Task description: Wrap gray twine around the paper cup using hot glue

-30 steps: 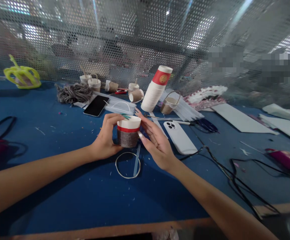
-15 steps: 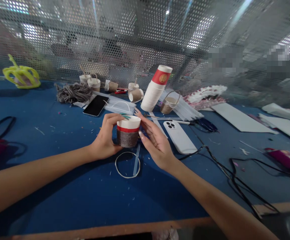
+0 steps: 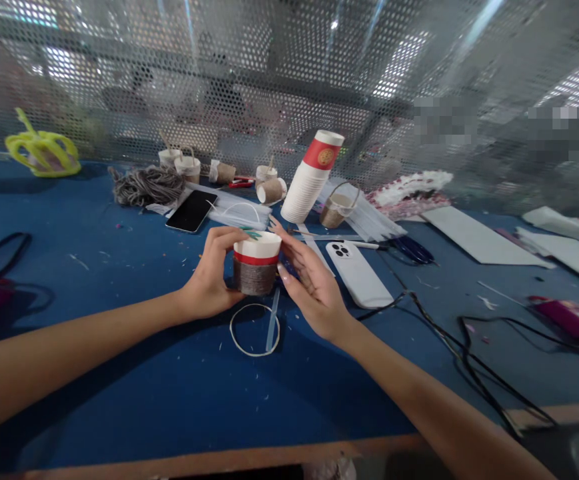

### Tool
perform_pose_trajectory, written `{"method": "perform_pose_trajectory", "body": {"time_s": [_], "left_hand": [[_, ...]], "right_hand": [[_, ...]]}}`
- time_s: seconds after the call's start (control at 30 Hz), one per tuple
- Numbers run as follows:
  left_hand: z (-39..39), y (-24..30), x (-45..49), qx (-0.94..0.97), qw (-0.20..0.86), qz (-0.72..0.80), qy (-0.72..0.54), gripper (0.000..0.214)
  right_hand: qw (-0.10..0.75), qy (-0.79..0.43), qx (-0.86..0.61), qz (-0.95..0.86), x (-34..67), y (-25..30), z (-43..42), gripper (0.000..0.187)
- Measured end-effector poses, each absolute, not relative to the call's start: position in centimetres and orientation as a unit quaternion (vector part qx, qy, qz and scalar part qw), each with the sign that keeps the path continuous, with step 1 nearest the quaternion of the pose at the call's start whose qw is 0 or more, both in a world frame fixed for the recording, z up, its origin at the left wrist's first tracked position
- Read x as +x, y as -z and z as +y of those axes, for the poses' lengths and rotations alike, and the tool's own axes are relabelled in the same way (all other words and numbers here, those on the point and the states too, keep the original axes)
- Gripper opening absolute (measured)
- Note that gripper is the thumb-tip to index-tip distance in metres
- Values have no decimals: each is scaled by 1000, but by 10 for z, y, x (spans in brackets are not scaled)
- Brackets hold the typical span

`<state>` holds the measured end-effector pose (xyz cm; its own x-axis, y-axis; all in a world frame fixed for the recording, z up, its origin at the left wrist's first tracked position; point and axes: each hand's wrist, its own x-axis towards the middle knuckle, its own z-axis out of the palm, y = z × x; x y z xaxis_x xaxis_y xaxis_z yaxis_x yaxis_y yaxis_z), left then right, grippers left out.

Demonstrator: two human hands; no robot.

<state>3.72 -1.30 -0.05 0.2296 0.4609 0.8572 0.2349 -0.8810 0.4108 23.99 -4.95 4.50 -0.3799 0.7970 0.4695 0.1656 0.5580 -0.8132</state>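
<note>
A paper cup [image 3: 256, 263] has a white rim, a red band and a lower part wrapped in grey-brown yarn. My left hand [image 3: 214, 267] grips it from the left, fingertips at the rim and thumb low by the base. My right hand [image 3: 314, 287] is at the cup's right side, its fingers stretched and apart, fingertips and thumb close against the wall; whether they press on it I cannot tell. On the blue table [image 3: 169, 387] just below the cup lie a thin white ring [image 3: 234, 340] and a translucent glue stick [image 3: 272, 327].
Behind the hands are a leaning cup stack [image 3: 303, 190], a grey yarn bundle [image 3: 149, 185], a black-screened phone [image 3: 192, 211] and several small wrapped cups. To the right lie a white phone [image 3: 362, 277], black cables [image 3: 434, 327] and white boards [image 3: 484, 237]. A perforated metal screen [image 3: 279, 87] stands behind.
</note>
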Motion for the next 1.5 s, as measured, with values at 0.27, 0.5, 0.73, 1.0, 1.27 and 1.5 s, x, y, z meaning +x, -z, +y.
{"method": "perform_pose_trajectory", "body": {"time_s": [0.27,0.5,0.73,1.0,1.27,1.5], "left_hand": [[-13,0,38,779,97,218,-579,75],[-13,-1,37,778,95,215,-583,74],[-14,-1,36,784,95,223,-572,78],[-15,-2,36,789,89,221,-567,77],[-14,-1,36,783,98,217,-575,76],[-14,-1,36,781,101,217,-576,76]], "right_hand": [[455,-368,-311,-749,241,-46,-50,51],[451,-361,-320,-751,238,-47,-51,55],[443,-354,-317,-760,240,-50,-52,56],[438,-374,-311,-756,242,-48,-50,55],[445,-358,-313,-758,241,-48,-50,51],[448,-357,-314,-757,240,-48,-50,50]]}}
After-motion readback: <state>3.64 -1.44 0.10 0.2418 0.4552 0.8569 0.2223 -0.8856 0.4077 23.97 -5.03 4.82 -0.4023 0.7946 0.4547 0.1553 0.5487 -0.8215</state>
